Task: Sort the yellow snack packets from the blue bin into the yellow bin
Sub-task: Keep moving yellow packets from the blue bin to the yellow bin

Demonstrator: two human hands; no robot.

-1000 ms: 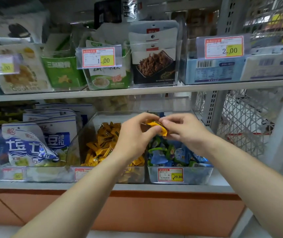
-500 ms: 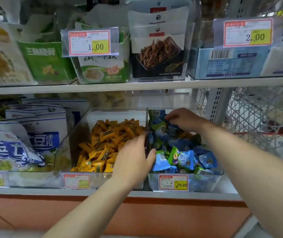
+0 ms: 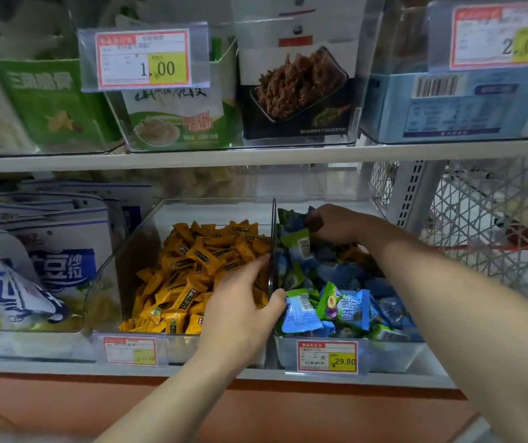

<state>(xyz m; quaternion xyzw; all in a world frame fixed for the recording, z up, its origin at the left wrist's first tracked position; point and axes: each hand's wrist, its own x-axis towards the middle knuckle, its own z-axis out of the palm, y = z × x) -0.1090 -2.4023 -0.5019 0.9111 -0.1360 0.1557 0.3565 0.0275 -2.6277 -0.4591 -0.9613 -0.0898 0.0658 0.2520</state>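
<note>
While the blue bin [image 3: 387, 354] is searched by the right hand [image 3: 333, 223], grasp indiscernible, the left hand [image 3: 240, 314] lies slack. A yellow packet [image 3: 356, 255] must be singled out.

Soft, even overhead store light, a bit dim, w/ a cool greenish cast. Deep shade under upper shelf [image 3: 256, 158] at 12; murky behind. Pale glare on plastic tag holder [image 3: 144, 55] at 11, faint sheen on clear wall of yellow bin [image 3: 128, 260] at 9. Wide-angle bend twd edges: shelf line bowed, wire rack [image 3: 480, 225] at 3 stretched. Smeary, out of focus at 7 to 8; compression mush on fine print. Sharpest near centre: price label [image 3: 327, 356] at 5 legible.
</note>
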